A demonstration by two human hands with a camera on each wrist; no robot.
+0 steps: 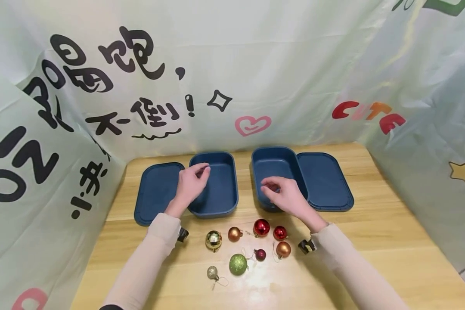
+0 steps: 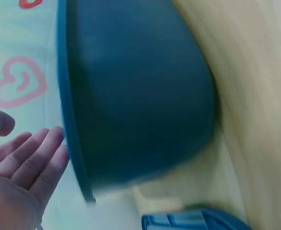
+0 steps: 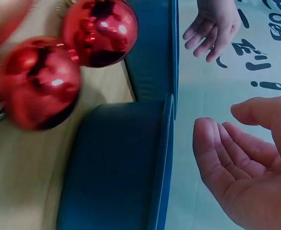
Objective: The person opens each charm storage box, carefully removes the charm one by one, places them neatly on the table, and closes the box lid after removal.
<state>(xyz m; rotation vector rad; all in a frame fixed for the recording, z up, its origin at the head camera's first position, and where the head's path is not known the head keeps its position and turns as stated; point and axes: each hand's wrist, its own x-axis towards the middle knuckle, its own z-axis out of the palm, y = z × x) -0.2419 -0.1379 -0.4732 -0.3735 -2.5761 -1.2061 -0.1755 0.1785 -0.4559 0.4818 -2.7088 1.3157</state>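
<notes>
My left hand (image 1: 191, 186) hovers over the left edge of a dark blue box (image 1: 221, 185), fingers loosely bent and nothing in them. Above a second blue box (image 1: 276, 165), my right hand (image 1: 286, 197) is held the same way, with a gap between thumb and fingers. The right wrist view shows that hand (image 3: 246, 167) beside the box's rim, holding nothing. Closest to the boxes lie a red shiny bauble (image 1: 261, 227), a smaller red one (image 1: 280, 233), a copper bauble (image 1: 235, 234) and a gold faceted bauble (image 1: 213, 240).
Nearer the front are a green glitter bauble (image 1: 238, 264), a small dark red one (image 1: 260, 254), another copper one (image 1: 283, 250) and a small pale glitter one (image 1: 212, 272). Blue lids flank the boxes, a left lid (image 1: 156, 193) and a right lid (image 1: 327, 181). Printed cloth (image 1: 294, 86) surrounds the table.
</notes>
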